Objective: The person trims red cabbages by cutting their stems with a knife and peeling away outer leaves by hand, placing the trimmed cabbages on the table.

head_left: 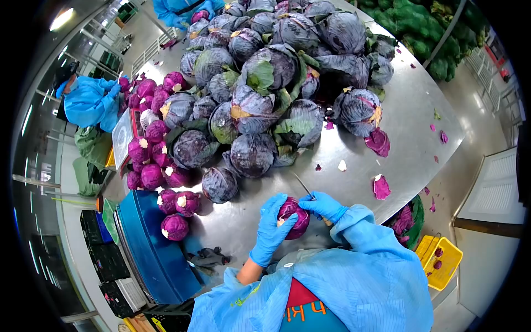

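Observation:
A trimmed red cabbage point(297, 219), bright purple and glossy, is held just above the near edge of the metal table. My left hand point(270, 231), in a blue glove, wraps round its left side with the thumb across the front. On the other side my right hand point(325, 207), also gloved in blue, is closed on a knife point(302, 185). The thin blade points up and away to the left, and most of the handle is hidden in my fingers. Beyond my hands lies a heap of untrimmed red cabbages point(251, 155) with dark outer leaves.
Peeled cabbages point(152, 176) are grouped at the left beside a scale point(123, 136). Loose leaves point(378, 142) lie on the metal table point(409, 119). A blue bin point(157, 243) stands at left, a yellow basket point(447, 263) at right. A co-worker point(91, 100) stands at the far left.

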The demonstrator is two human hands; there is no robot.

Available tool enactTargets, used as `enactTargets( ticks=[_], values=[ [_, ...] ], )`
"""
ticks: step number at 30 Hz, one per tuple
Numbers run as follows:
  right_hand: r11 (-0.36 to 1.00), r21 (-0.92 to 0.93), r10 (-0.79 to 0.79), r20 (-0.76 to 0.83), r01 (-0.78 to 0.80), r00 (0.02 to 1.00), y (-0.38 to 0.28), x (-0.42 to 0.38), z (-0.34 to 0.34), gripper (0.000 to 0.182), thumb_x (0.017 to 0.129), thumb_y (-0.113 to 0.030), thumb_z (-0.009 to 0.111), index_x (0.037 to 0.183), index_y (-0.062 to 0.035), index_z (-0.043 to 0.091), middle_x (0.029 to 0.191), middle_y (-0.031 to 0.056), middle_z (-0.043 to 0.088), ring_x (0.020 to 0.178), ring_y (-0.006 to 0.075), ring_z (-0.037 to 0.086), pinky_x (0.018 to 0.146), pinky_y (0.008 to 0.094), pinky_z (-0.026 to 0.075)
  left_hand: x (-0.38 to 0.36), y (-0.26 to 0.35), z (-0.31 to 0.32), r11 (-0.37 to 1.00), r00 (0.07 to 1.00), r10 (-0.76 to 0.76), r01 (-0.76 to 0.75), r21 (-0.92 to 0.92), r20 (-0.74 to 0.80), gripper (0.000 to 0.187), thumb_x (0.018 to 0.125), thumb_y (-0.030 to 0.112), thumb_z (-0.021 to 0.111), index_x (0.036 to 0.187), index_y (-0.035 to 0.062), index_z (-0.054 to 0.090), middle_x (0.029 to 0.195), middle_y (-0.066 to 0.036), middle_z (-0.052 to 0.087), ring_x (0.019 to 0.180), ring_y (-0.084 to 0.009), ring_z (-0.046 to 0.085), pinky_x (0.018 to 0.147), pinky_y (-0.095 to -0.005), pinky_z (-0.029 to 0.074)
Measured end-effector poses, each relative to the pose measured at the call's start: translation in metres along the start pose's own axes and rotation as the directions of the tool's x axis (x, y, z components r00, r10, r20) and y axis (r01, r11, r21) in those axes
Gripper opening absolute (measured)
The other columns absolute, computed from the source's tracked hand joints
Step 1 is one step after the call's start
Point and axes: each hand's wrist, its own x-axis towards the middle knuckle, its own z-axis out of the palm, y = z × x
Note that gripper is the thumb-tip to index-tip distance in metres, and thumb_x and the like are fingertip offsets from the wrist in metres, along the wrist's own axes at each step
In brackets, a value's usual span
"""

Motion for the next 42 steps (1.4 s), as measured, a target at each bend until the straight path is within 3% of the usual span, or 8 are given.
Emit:
enactTargets(
  ticks=[11, 16, 21, 24, 26, 31, 35, 42],
  values=[
    [0.726, -0.55, -0.515, -0.037, 0.413, 0.856, 0.028, 0.009, -0.003, 0.028, 0.085, -0.03, 0.069, 0.099, -0.0061, 0.068, 0.083, 0.0167, 0.068, 0.069, 0.027, 0.067, 0.067, 0.0375, 0.053, -0.002, -0.002, -0.001, 0.991, 0.998, -0.063, 0.061, -0.123, -0.013, 0.054, 0.082, 0.025, 0.074, 0.128, 0.0038, 0.056, 0.132, -0.016, 0.054, 0.122, -0.0314, 0.049, 0.106, -0.0395, 0.037],
    [0.829, -0.558, -0.399, -0.528, 0.048, 0.75, 0.069, -0.004, -0.069, 0.033, 0.086, -0.043, 0.062, 0.092, -0.0114, 0.07, 0.08, 0.0192, 0.067, 0.075, 0.0399, 0.065, 0.069, 0.0479, 0.053, -0.015, -0.026, -0.015, 0.726, 0.931, -0.363, 0.311, -0.613, 0.042, 0.054, 0.085, 0.021, 0.069, 0.133, 0.0026, 0.051, 0.133, -0.011, 0.053, 0.122, -0.0227, 0.05, 0.108, -0.0357, 0.035],
    [0.51, -0.792, -0.426, -0.572, -0.336, 0.701, 0.022, -0.044, -0.092, 0.045, 0.081, -0.056, 0.064, 0.079, -0.0109, 0.068, 0.073, 0.0142, 0.067, 0.071, 0.0349, 0.066, 0.062, 0.0463, 0.05, -0.016, -0.024, -0.028, 0.665, 0.913, -0.403, 0.332, -0.669, 0.053, 0.054, 0.086, 0.019, 0.068, 0.134, 0.0022, 0.049, 0.134, -0.01, 0.052, 0.122, -0.02, 0.049, 0.108, -0.0329, 0.035],
    [0.614, -0.789, -0.545, -0.439, -0.016, 0.714, 0.008, -0.042, -0.058, 0.051, 0.071, -0.06, 0.072, 0.08, -0.01, 0.068, 0.073, 0.012, 0.068, 0.07, 0.0326, 0.066, 0.064, 0.0439, 0.051, -0.014, -0.024, -0.021, 0.698, 0.914, -0.404, 0.337, -0.632, 0.041, 0.054, 0.085, 0.018, 0.071, 0.132, 0.0021, 0.05, 0.133, -0.01, 0.053, 0.121, -0.0199, 0.05, 0.108, -0.0329, 0.036],
    [0.796, -0.455, -0.532, -0.212, 0.399, 0.82, 0.024, -0.011, -0.037, 0.032, 0.081, -0.032, 0.073, 0.106, -0.0119, 0.07, 0.091, 0.0099, 0.069, 0.082, 0.0246, 0.068, 0.074, 0.0348, 0.053, -0.014, -0.026, -0.017, 0.72, 0.916, -0.4, 0.334, -0.608, 0.029, 0.054, 0.084, 0.017, 0.072, 0.131, 0.0022, 0.051, 0.132, -0.01, 0.053, 0.121, -0.0197, 0.05, 0.107, -0.0326, 0.037],
    [0.528, -0.375, -0.733, 0.252, 0.762, 0.632, -0.015, 0.0, 0.008, 0.042, 0.082, -0.01, 0.063, 0.124, -0.0145, 0.061, 0.112, 0.0091, 0.063, 0.093, 0.0233, 0.063, 0.078, 0.0317, 0.051, -0.012, -0.028, -0.011, 0.761, 0.917, -0.398, 0.341, -0.552, 0.018, 0.052, 0.082, 0.016, 0.074, 0.128, 0.0028, 0.052, 0.128, -0.009, 0.055, 0.118, -0.0189, 0.052, 0.104, -0.0324, 0.04],
    [0.68, -0.56, -0.438, 0.208, 0.474, 0.875, -0.034, -0.023, 0.008, 0.026, 0.081, -0.009, 0.065, 0.108, -0.0085, 0.064, 0.108, 0.0082, 0.061, 0.091, 0.0242, 0.063, 0.08, 0.0325, 0.051, -0.012, -0.026, -0.01, 0.708, 0.875, -0.481, 0.428, -0.561, 0.06, 0.054, 0.081, 0.016, 0.075, 0.129, 0.0041, 0.052, 0.126, -0.009, 0.056, 0.115, -0.0188, 0.053, 0.103, -0.0325, 0.04],
    [0.467, -0.561, -0.608, 0.358, 0.684, 0.709, -0.017, -0.014, -0.015, 0.022, 0.083, -0.017, 0.067, 0.103, -0.0133, 0.061, 0.096, 0.0093, 0.061, 0.083, 0.0319, 0.062, 0.072, 0.0375, 0.051, -0.002, -0.025, -0.013, 0.744, 0.902, -0.427, 0.393, -0.54, 0.068, 0.049, 0.083, 0.019, 0.073, 0.126, 0.005, 0.056, 0.123, -0.007, 0.057, 0.114, -0.017, 0.053, 0.103, -0.0315, 0.04]
  ],
)
